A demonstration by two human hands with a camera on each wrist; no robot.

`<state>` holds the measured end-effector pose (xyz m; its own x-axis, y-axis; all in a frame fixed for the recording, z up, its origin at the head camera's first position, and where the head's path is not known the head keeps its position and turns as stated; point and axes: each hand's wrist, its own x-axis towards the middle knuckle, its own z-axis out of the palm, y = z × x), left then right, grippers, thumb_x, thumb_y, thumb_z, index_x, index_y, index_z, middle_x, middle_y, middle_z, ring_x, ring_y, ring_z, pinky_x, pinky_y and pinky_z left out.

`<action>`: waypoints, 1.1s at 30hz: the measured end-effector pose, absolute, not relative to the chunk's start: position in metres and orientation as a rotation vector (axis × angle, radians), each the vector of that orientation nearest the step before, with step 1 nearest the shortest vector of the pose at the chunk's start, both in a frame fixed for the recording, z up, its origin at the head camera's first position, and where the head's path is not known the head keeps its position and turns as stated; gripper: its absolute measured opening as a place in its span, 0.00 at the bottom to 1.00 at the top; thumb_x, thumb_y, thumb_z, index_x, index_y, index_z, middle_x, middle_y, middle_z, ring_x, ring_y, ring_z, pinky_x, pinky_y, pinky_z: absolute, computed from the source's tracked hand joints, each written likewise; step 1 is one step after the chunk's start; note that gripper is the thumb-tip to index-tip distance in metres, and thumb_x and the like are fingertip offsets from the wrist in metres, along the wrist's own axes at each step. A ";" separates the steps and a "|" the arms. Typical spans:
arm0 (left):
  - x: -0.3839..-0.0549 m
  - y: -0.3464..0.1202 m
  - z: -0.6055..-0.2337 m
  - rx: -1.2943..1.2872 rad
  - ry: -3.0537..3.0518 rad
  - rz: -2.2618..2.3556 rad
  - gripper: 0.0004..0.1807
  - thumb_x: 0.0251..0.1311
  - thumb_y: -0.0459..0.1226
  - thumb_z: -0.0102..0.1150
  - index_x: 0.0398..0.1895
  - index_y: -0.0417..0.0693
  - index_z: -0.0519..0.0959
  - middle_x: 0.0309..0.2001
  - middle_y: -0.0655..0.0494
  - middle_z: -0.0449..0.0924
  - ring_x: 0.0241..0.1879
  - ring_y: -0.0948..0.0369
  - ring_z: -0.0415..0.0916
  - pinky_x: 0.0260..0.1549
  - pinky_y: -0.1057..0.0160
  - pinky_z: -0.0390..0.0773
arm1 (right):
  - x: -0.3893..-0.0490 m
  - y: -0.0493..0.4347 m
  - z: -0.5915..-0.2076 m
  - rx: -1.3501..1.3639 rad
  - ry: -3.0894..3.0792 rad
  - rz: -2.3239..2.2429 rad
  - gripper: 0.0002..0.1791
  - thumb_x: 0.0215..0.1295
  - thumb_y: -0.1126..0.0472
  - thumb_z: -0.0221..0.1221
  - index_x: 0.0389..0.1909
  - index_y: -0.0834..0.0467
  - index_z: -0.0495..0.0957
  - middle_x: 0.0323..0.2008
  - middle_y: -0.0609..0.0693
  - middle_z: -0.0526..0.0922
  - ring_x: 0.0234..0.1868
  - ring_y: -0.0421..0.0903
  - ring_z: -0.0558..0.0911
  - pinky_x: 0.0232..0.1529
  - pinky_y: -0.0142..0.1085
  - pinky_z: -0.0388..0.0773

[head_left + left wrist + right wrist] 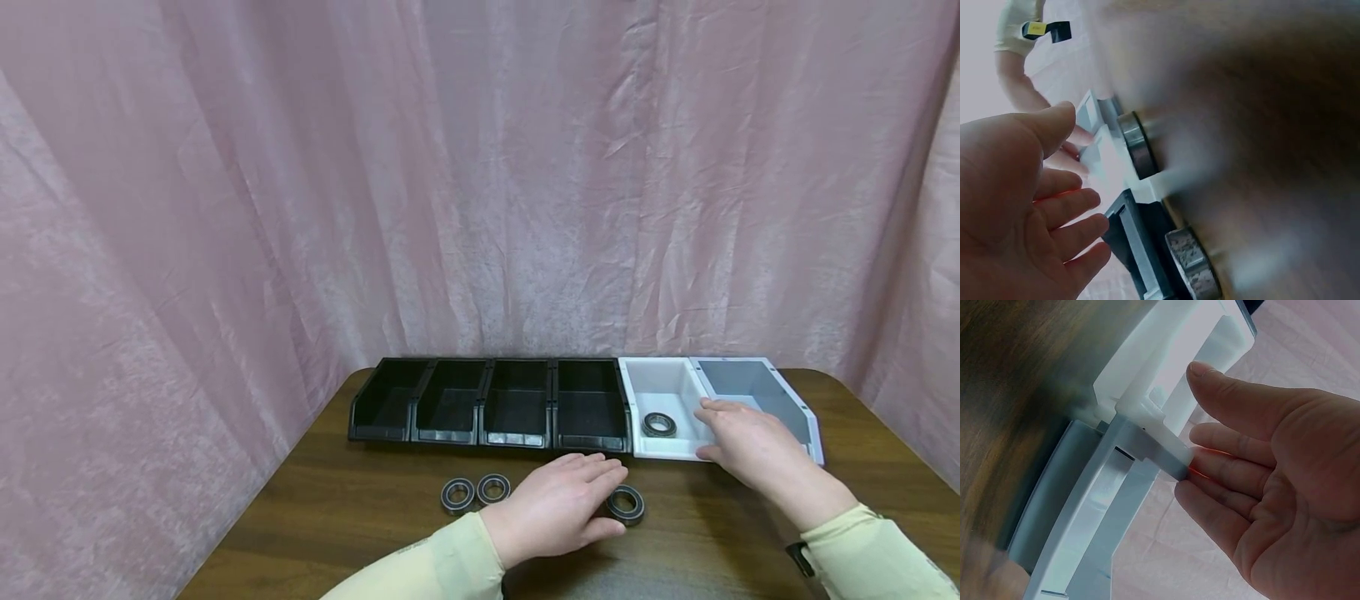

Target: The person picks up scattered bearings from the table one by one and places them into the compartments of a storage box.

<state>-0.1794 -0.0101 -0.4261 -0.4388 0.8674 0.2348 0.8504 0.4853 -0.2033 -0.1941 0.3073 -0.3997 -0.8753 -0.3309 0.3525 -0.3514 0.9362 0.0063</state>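
Note:
My left hand (562, 504) hovers over the table, its fingers extended and holding nothing. Just right of its fingertips, a ball bearing (626, 505) lies flat on the wood. Two more bearings, a left one (446, 493) and its neighbour (493, 477), lie beyond my left wrist. Two bearings show in the left wrist view, a nearer one (1192, 264) and a farther one (1138, 147). My right hand (750, 437) is at the divider between the white bin (684, 398) and the grey bin (787, 400), fingers loose, nothing in its grasp. One bearing (659, 425) sits inside the white bin.
Several black bins (517, 404) stand in a row left of the white bin, along the back of the brown wooden table (337, 517). A pink curtain (525, 183) hangs behind and at the sides.

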 end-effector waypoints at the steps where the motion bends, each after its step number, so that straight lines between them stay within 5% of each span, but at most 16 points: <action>1: -0.180 -0.009 -0.427 -1.452 -2.429 0.082 0.36 0.81 0.60 0.56 0.80 0.48 0.73 0.76 0.55 0.77 0.76 0.58 0.73 0.77 0.62 0.66 | -0.194 0.307 -0.400 0.497 -2.740 0.082 0.30 0.52 0.59 0.83 0.53 0.69 0.86 0.58 0.70 0.87 0.59 0.69 0.86 0.56 0.64 0.83; 21: -0.186 0.006 -0.431 -1.423 -2.422 0.212 0.32 0.75 0.63 0.64 0.68 0.52 0.81 0.61 0.65 0.86 0.60 0.68 0.82 0.64 0.69 0.76 | -0.194 0.306 -0.399 0.489 -2.744 0.076 0.29 0.53 0.59 0.83 0.53 0.69 0.86 0.58 0.70 0.86 0.58 0.70 0.86 0.55 0.65 0.84; 33: -0.196 0.017 -0.433 -1.408 -2.512 0.241 0.19 0.72 0.62 0.68 0.43 0.61 0.81 0.42 0.72 0.84 0.43 0.71 0.82 0.44 0.71 0.79 | -0.194 0.306 -0.401 0.479 -2.742 0.085 0.30 0.52 0.59 0.83 0.53 0.69 0.86 0.57 0.71 0.86 0.59 0.70 0.86 0.56 0.65 0.83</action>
